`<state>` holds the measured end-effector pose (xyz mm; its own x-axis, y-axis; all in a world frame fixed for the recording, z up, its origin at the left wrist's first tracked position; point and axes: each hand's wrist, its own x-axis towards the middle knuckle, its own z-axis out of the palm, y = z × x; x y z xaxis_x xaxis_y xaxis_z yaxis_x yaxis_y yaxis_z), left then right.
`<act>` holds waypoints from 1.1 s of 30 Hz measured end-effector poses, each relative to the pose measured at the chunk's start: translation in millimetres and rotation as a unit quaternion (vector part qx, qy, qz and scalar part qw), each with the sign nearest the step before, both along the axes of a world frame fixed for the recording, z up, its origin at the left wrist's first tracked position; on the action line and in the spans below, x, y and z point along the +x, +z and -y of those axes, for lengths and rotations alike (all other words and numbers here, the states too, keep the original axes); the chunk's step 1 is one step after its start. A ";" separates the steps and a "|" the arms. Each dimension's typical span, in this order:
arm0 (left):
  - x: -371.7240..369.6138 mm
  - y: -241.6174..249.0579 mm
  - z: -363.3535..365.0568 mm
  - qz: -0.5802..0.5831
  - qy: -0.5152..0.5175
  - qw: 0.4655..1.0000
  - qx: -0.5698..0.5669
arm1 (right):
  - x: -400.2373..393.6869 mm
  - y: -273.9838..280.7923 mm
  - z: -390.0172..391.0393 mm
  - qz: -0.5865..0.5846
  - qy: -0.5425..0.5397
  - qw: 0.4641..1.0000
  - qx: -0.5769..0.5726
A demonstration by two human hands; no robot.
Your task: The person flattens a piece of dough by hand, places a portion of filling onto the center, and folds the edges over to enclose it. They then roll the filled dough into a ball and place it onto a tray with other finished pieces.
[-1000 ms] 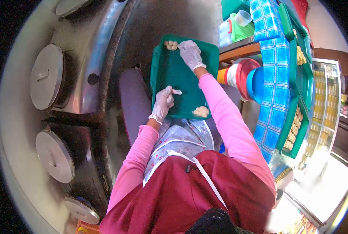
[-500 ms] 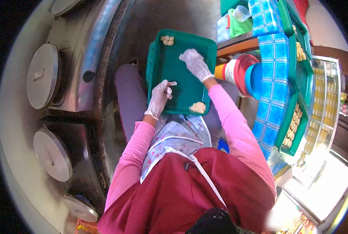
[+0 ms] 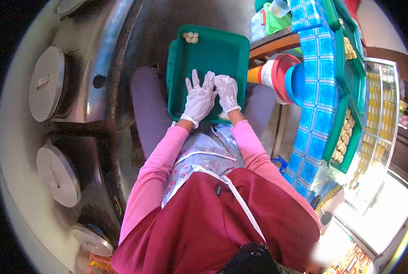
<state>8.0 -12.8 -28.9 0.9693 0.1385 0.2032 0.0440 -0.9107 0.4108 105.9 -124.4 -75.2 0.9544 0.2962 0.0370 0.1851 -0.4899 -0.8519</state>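
Note:
On my lap a green plastic tray [image 3: 208, 50] lies between my knees. Several small pale dough balls [image 3: 191, 37] sit together in its far left corner. My left hand [image 3: 199, 100], in a clear glove, is over the near part of the tray with its fingers stretched out. Against its fingertips is my right hand [image 3: 226, 93], also gloved, with the fingers curled in; whatever they hold is hidden. A pale dough lump [image 3: 223, 116] at the tray's near edge is mostly covered by my right wrist.
At the right, a table with a blue checked cloth [image 3: 316, 109] bears green trays [image 3: 345, 160] of shaped dough pieces. Red and blue round tubs [image 3: 295, 84] stand under its edge. Along the left are large metal vessels with round lids [image 3: 47, 84]. A glass case [image 3: 380, 105] stands far right.
My right hand has come down and left from the tray's right side to meet my left hand. My left hand has moved slightly right and its fingers have straightened out.

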 end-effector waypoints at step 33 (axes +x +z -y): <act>-21.2 -31.5 -19.9 0.091 0.159 0.959 -0.215 | 30.3 19.5 -83.8 0.402 0.089 0.823 -0.391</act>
